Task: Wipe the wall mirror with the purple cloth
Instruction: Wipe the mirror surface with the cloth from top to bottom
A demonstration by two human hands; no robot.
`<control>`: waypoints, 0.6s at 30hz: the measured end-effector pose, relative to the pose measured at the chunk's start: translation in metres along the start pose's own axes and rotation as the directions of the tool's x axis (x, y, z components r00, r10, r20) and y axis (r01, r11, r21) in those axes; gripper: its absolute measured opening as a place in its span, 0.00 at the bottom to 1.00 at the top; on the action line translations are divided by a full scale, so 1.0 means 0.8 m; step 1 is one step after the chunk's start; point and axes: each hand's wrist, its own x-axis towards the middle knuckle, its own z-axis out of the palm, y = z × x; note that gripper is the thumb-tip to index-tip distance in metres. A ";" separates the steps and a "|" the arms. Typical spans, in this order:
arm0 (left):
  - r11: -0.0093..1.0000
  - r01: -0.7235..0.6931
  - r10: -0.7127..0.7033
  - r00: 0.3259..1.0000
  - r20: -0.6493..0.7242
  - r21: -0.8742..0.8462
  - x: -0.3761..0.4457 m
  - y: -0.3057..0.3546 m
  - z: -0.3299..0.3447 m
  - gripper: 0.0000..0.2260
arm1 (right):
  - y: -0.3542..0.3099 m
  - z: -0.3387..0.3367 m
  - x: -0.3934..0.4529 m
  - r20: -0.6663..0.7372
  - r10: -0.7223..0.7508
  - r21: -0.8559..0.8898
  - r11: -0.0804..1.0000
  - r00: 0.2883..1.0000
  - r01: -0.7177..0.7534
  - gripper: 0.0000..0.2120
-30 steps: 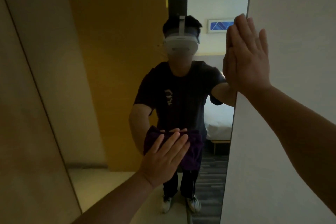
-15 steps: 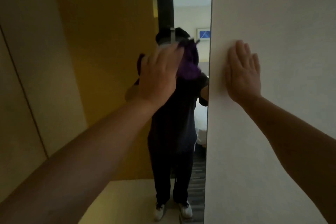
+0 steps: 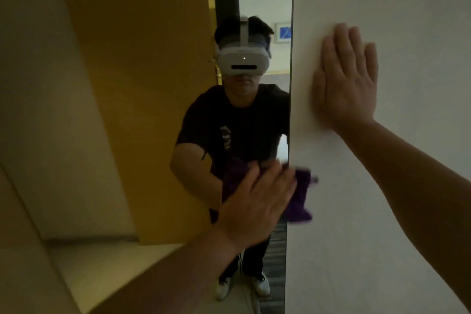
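Low on the mirror (image 3: 153,84), left hand (image 3: 254,206) has dropped the cloth (image 3: 300,199).

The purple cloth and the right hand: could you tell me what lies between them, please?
Head view: only bare white wall separates the purple cloth from the right hand.

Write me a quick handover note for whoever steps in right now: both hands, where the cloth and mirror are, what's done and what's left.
Left hand: fingers straight, pressing the purple cloth flat against the wall mirror at its right edge, low down; the cloth hangs over onto the white wall.
Right hand: open, palm flat on the white wall, bracing, holding nothing.
Done: wiping is under way; how much glass has been covered cannot be judged from this view.
Left: probably keep passing the cloth over the rest of the mirror.
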 end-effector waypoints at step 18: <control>0.960 0.104 -0.091 0.994 0.064 -0.260 -0.070 0.010 -0.028 0.15 | -0.044 -0.054 -0.062 0.318 0.088 0.181 0.972 0.944 -0.151 0.28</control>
